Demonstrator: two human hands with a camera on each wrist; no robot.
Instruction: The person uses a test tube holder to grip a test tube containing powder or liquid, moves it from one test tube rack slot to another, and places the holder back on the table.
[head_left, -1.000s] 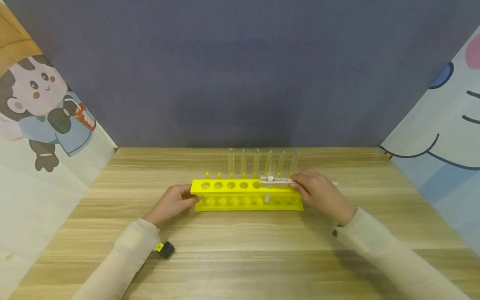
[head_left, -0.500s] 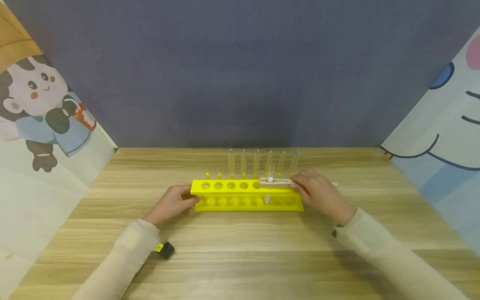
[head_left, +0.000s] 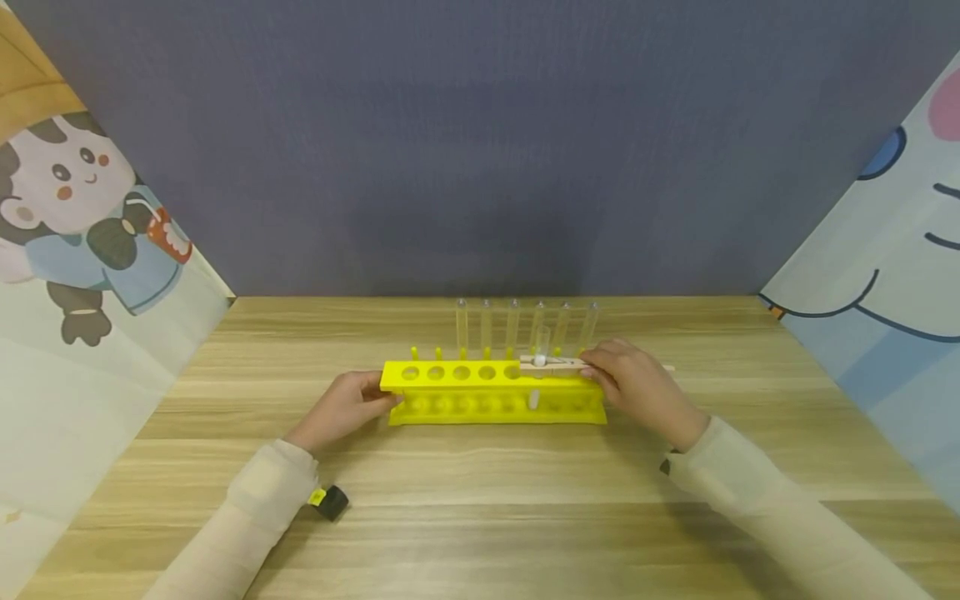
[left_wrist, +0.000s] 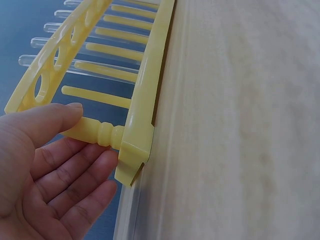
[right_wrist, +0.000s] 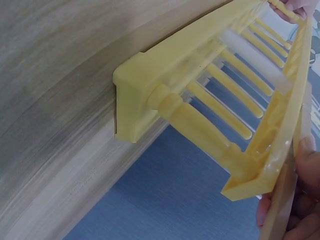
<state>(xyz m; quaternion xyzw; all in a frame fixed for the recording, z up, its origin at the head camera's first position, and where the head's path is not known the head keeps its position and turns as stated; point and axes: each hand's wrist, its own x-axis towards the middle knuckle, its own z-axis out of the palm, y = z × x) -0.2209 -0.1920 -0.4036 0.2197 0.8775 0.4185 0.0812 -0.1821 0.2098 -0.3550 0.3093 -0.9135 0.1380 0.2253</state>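
Observation:
A yellow test tube rack (head_left: 465, 386) stands on the table, with a row of round holes along its top bar. My left hand (head_left: 347, 408) holds its left end; in the left wrist view the thumb and fingers are about the end post (left_wrist: 90, 131). My right hand (head_left: 645, 392) grips a wooden test tube clamp (head_left: 566, 364), lying level over the right part of the top bar. The clamp's jaws are around an upright test tube (head_left: 543, 340), which passes through a hole. White material (head_left: 534, 400) shows in the tube's lower part. The right fingertips are partly hidden.
Several clear test tubes (head_left: 462, 329) stand upside down on pegs along the rack's back. Two pegs (head_left: 415, 353) at the left are bare. A dark wall panel (head_left: 480, 167) rises behind the wooden table (head_left: 465, 517). A small black object (head_left: 333, 503) is beside the left sleeve.

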